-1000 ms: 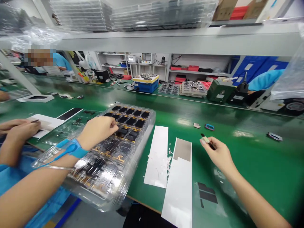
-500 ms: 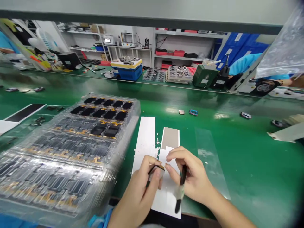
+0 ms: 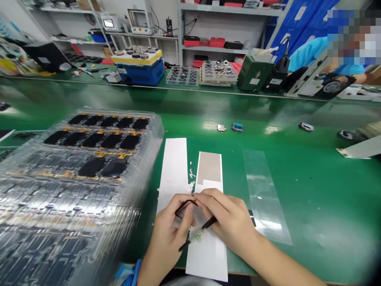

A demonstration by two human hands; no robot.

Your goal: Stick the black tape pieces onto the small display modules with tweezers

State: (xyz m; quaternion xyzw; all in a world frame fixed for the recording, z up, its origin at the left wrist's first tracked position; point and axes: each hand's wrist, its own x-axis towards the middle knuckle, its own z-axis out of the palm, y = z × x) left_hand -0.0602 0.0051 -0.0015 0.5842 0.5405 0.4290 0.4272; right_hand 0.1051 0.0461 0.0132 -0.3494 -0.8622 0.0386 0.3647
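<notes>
My left hand point(image 3: 166, 234) pinches a small black flat part point(image 3: 183, 207) between thumb and fingers, just above the white paper strips. My right hand point(image 3: 229, 222) meets it from the right, fingertips touching the part's edge, with black tweezers point(image 3: 198, 234) held along the palm, tips pointing down-left. Both hands hover over a white backing sheet point(image 3: 208, 254) with a grey patch point(image 3: 210, 167) at its far end. To the left stands a stack of clear plastic trays point(image 3: 74, 190) holding several black parts with orange flex tails.
A second white strip point(image 3: 174, 163) and a clear film strip point(image 3: 262, 190) lie on the green belt point(image 3: 312, 190). Small parts point(image 3: 237, 127) rest further out. Across the belt stand a blue box point(image 3: 139, 71), trays of parts and a green device point(image 3: 253, 73); a person in blue sits far right.
My left hand left the tray with a black part and met my right hand over the white sheet. The view dropped and shifted right; the tweezers now lie lower in my right hand.
</notes>
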